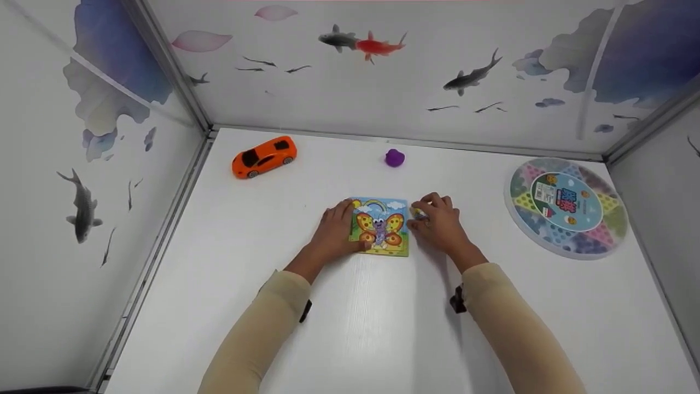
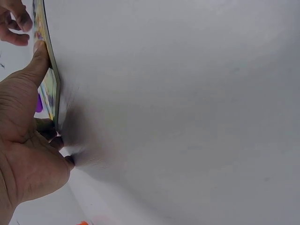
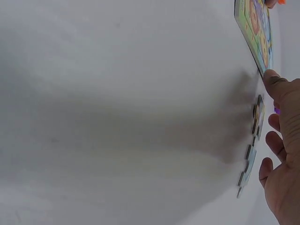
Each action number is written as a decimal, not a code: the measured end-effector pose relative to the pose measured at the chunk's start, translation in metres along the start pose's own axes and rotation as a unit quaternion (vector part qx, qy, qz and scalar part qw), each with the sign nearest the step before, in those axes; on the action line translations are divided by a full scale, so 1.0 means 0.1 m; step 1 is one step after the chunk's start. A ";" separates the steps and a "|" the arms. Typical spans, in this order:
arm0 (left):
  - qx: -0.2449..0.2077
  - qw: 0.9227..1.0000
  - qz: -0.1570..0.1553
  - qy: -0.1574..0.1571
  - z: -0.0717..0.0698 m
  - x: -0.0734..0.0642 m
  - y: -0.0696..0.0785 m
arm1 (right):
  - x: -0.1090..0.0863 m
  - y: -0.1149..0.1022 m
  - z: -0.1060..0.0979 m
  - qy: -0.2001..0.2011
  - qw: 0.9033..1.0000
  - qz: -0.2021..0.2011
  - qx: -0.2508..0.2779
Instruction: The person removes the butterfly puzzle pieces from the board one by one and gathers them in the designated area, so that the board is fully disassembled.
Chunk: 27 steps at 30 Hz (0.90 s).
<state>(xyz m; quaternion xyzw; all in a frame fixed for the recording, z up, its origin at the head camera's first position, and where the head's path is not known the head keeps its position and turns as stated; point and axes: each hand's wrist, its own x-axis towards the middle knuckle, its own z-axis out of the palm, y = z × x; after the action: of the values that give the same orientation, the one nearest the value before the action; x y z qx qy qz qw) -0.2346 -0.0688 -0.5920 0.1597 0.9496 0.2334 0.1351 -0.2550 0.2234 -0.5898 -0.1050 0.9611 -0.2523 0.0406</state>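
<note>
A square butterfly jigsaw puzzle (image 1: 380, 225) lies on the white table in the middle of the head view. My left hand (image 1: 334, 232) grips its left side, thumb on the printed face near the lower edge and fingers along the side. My right hand (image 1: 440, 224) is at the right side, its fingers bent and spread. In the right wrist view the thumb (image 3: 274, 80) meets the puzzle's edge. Loose puzzle pieces (image 3: 259, 117) lie beside the board below the right fingers, mostly hidden by the hand in the head view.
An orange toy car (image 1: 264, 157) stands at the back left. Behind the puzzle sits a small purple object (image 1: 395, 158). A round, colourful game box (image 1: 566, 209) lies on the right. Walls with painted fish enclose the table (image 1: 350, 317) at the back and sides.
</note>
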 end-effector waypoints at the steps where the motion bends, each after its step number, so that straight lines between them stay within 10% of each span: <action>1: -0.004 1.000 0.000 0.000 0.00 0.00 0.00 | 0.01 -0.02 0.02 0.000 1.000 -0.001 0.002; 27: 0.001 1.000 0.005 -0.005 0.01 0.01 -0.02 | 0.13 -0.30 0.16 0.001 0.999 0.009 -0.035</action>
<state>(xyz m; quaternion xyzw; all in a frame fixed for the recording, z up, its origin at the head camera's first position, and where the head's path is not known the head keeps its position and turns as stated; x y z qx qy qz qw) -0.2359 -0.0696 -0.5937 0.1660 0.9484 0.2321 0.1385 -0.2599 0.1877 -0.5888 -0.0974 0.9703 -0.2180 0.0377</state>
